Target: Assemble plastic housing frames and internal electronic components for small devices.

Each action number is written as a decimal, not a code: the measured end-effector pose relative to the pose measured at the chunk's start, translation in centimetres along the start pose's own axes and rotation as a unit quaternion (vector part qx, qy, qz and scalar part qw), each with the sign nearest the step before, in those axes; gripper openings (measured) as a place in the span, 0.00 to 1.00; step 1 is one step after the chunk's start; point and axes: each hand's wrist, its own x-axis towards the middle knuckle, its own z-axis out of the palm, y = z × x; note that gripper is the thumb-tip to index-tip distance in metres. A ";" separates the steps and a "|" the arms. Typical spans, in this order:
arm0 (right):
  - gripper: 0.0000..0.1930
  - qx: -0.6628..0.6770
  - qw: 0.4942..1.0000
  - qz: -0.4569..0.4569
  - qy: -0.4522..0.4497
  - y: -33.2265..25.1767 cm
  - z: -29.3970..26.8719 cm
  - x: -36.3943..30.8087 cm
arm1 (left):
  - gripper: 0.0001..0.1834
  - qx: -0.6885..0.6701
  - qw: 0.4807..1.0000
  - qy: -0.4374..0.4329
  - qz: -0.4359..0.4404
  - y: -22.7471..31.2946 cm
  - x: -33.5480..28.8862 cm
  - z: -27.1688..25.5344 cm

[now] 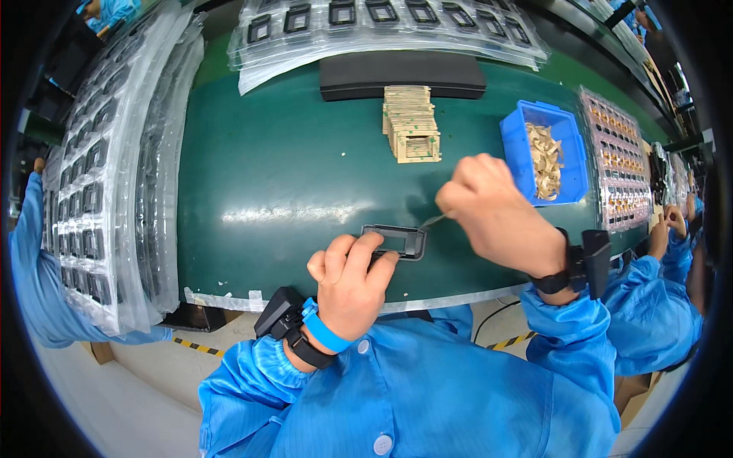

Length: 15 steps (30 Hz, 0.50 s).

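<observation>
A small black rectangular frame (417, 244) lies near the front edge of the green table. My left hand (350, 281) pinches it, thumb and fingers pressing on its left part. My right hand (492, 210) is closed around a thin metal tool (434, 220), whose tip reaches the frame's upper right corner. Most of that tool is hidden inside my fingers, so its exact kind does not show. Beyond the hands is an overlapping stack of tan frame-shaped adhesive pieces (412, 126) with green marks. Right of it stands a blue plastic bin (582, 164) with curled tan strips (544, 160) inside.
Clear trays with black frames (92, 198) are piled high at the left; more trays (382, 38) lie at the back behind a long black block (402, 74). Trays of orange-marked parts (617, 164) stand at the right. Co-workers in blue sit on both sides.
</observation>
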 end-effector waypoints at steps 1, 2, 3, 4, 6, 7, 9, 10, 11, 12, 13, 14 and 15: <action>0.09 -0.010 0.999 0.032 0.013 0.3 -0.8 -0.7 | 0.12 -0.004 1.000 0.001 0.005 0.0 0.1 0.1; 0.07 -0.017 0.998 0.051 0.037 0.7 -1.5 -1.4 | 0.12 -0.007 1.000 0.001 -0.001 0.1 0.1 0.2; 0.07 -0.022 0.997 0.057 0.039 1.1 -2.3 -2.2 | 0.13 -0.011 1.000 0.002 -0.005 0.1 0.2 0.2; 0.06 -0.038 0.994 0.078 0.073 1.6 -3.3 -2.9 | 0.13 -0.021 1.000 0.001 -0.008 0.1 0.3 0.2; 0.03 -0.065 0.981 0.123 0.137 2.2 -4.8 -4.1 | 0.13 -0.030 1.000 -0.001 -0.003 0.2 0.3 0.0; 0.03 -0.080 0.978 0.133 0.139 2.7 -5.2 -4.6 | 0.14 -0.034 0.999 -0.003 -0.006 0.3 0.4 0.2; 0.02 -0.123 0.954 0.200 0.186 4.2 -5.4 -5.7 | 0.12 -0.029 0.999 -0.020 -0.012 0.0 0.1 -0.1; 0.02 -0.107 0.950 0.222 0.192 5.0 -5.4 -6.2 | 0.12 -0.028 0.999 -0.022 -0.014 -0.1 0.0 -0.2; 0.03 -0.104 0.943 0.238 0.206 5.7 -5.2 -6.7 | 0.12 -0.025 0.999 -0.024 -0.015 -0.1 -0.1 -0.3; 0.03 -0.068 0.934 0.269 0.227 6.0 -4.8 -6.7 | 0.11 -0.026 0.999 -0.026 -0.014 -0.4 -0.3 -0.4; 0.03 -0.030 0.922 0.296 0.247 6.1 -4.8 -6.7 | 0.11 -0.026 0.999 -0.029 -0.013 -0.5 -0.4 -0.5; 0.03 -0.037 0.920 0.301 0.250 5.9 -5.0 -6.9 | 0.10 -0.029 0.999 -0.029 -0.011 -0.5 -0.3 -0.5; 0.04 -0.028 0.908 0.319 0.269 5.6 -4.8 -6.7 | 0.10 -0.028 0.999 -0.029 -0.010 -0.5 -0.3 -0.5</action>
